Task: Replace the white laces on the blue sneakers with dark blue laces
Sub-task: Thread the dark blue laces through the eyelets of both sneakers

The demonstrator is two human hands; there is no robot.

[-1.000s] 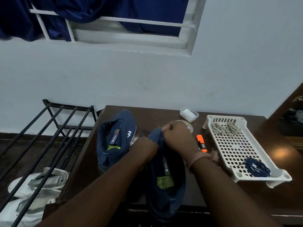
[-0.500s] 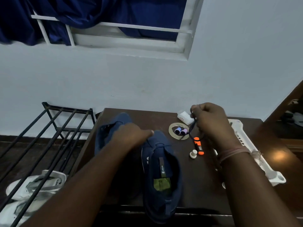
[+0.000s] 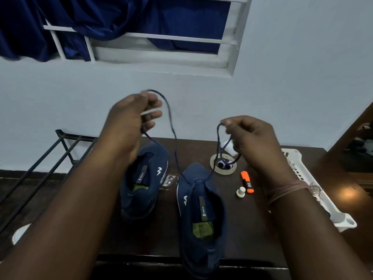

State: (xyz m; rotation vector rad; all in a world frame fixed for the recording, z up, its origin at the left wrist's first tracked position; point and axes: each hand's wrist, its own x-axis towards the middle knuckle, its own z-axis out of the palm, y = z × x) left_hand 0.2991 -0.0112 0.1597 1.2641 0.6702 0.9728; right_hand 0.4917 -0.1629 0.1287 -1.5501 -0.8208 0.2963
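Two blue sneakers stand on the dark table, heels toward me: the left sneaker (image 3: 144, 178) and the right sneaker (image 3: 200, 215). A dark blue lace (image 3: 174, 136) runs through the front of the right sneaker, and both its ends are lifted well above the table. My left hand (image 3: 133, 116) pinches one end up high over the left sneaker. My right hand (image 3: 250, 134) pinches the other end, which hangs in a loop over the tape roll. No lace shows on the left sneaker.
A tape roll (image 3: 223, 165) with small round objects inside, an orange highlighter (image 3: 247, 181) and a small white knob (image 3: 241, 192) lie right of the sneakers. A white perforated tray (image 3: 308, 184) sits at the table's right edge. A black metal rack (image 3: 50, 158) stands left.
Both hands left the right sneaker's front and rose, drawing the two lace ends up and apart. The view tilted slightly up.
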